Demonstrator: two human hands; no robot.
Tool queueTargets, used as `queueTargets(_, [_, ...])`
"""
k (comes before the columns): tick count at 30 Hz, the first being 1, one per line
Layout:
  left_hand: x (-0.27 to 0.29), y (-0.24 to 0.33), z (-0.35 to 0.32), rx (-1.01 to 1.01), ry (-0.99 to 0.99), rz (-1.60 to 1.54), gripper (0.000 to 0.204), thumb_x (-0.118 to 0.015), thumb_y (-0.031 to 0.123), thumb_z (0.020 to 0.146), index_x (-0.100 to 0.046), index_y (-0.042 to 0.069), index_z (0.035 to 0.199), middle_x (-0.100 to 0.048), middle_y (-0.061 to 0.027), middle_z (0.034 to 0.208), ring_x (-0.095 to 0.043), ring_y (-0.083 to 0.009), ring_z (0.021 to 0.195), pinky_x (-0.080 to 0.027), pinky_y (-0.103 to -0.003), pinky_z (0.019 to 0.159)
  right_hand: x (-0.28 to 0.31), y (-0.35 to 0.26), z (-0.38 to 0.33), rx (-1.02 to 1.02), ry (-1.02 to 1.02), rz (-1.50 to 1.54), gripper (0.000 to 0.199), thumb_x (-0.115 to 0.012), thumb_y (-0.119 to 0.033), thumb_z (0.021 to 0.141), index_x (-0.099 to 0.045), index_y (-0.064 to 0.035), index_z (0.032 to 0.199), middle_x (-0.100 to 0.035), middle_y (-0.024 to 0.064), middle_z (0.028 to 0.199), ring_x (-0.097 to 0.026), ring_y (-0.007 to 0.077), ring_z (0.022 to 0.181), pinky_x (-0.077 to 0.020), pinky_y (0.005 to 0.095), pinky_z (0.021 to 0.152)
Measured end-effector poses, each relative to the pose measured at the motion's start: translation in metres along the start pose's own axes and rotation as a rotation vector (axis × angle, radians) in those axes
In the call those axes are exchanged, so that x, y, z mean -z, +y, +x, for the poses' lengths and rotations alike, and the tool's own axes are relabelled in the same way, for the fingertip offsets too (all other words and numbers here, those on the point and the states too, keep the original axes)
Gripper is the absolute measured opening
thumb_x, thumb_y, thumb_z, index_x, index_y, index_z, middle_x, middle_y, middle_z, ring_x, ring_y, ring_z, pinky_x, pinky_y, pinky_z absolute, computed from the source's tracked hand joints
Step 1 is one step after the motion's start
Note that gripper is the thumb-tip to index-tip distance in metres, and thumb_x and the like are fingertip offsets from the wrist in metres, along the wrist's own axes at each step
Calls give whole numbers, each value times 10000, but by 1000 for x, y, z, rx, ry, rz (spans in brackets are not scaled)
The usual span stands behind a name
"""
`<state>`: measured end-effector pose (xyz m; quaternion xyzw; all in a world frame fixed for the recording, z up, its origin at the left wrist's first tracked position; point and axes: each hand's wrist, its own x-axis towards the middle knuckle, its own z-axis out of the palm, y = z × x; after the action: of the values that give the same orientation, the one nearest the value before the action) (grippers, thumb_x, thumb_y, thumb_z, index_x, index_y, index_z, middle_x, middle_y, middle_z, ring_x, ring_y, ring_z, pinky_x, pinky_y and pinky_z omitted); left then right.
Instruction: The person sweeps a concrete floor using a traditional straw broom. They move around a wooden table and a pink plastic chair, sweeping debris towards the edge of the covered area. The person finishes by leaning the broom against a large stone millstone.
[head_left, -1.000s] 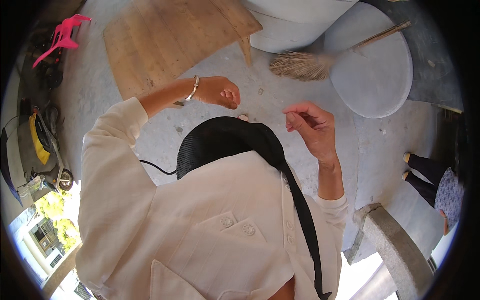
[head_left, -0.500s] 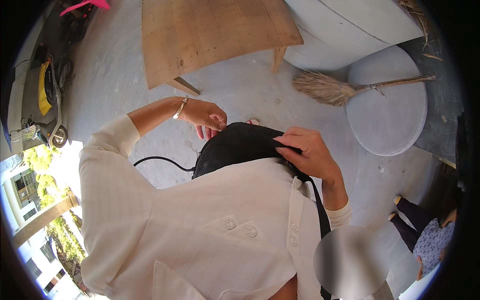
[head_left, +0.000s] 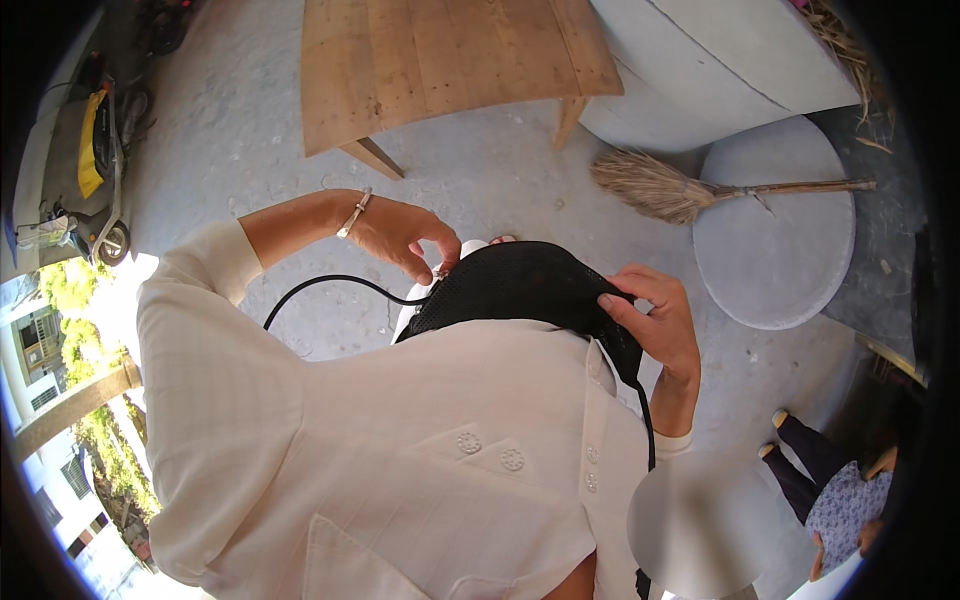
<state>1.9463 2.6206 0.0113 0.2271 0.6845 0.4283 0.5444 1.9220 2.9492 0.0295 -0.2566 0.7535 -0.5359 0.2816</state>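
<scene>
A black mesh bag (head_left: pixel 515 285) sits against the front of my white shirt at waist height. My right hand (head_left: pixel 655 315) grips its right end, with the thumb on top and the fingers behind the edge. At the left end, my left hand (head_left: pixel 412 245) is closed in a pinch beside the bag's rim. Something small and light shows by those fingertips, too small to name. Close below the left hand, a black cable (head_left: pixel 335 279) curves from the bag's left end toward my left side. A thin black strap (head_left: pixel 645 410) runs down from the right end.
Ahead stands a wooden table (head_left: pixel 450 75). A straw broom (head_left: pixel 655 187) lies across a round grey lid (head_left: pixel 775 250) beside a large pale container (head_left: pixel 720 60). A scooter (head_left: pixel 100 190) is at far left. Another person (head_left: pixel 840 500) is at lower right.
My right hand has shifted right and slightly down with the bag's end, which now looks more spread out. My left fingers have closed toward the rim, and the cable arches higher.
</scene>
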Motion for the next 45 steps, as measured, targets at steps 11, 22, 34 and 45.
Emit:
queueTargets(11, [0, 2, 23, -353, 643, 218, 105, -523, -44, 747, -596, 30, 747, -610, -49, 718, -590, -139, 683, -471, -243, 613, -4, -3, -5, 63, 167, 2, 236, -611, -62, 723, -605, -31, 956, -545, 43, 744, -466, 96, 610, -381, 203, 564])
queueTargets(22, [14, 70, 163, -687, 241, 302, 53, -593, 75, 730, -595, 36, 765, -608, -58, 747, -584, -143, 724, -463, -269, 653, -5, 3, -2, 116, 446, 258, 143, -552, -56, 794, -599, 0, 917, -567, 47, 733, -511, 84, 642, -408, 192, 572])
queueTargets(34, [21, 64, 85, -117, 293, 124, 252, -576, 260, 785, -592, 15, 846, -580, -105, 816, -561, -169, 757, -465, -286, 693, 1, 4, 2, -28, 161, 69, 85, -597, -82, 755, -618, -23, 813, -558, 25, 714, -497, 92, 641, -400, 229, 564])
queueTargets(45, [-14, 84, 20, -471, 198, 155, 163, -647, 96, 702, -638, 72, 862, -559, -47, 732, -525, -168, 652, -413, -263, 563, -14, -19, 11, 326, -184, -15, 48, -611, -68, 717, -607, -29, 744, -545, 43, 697, -517, 198, 657, -431, 298, 629])
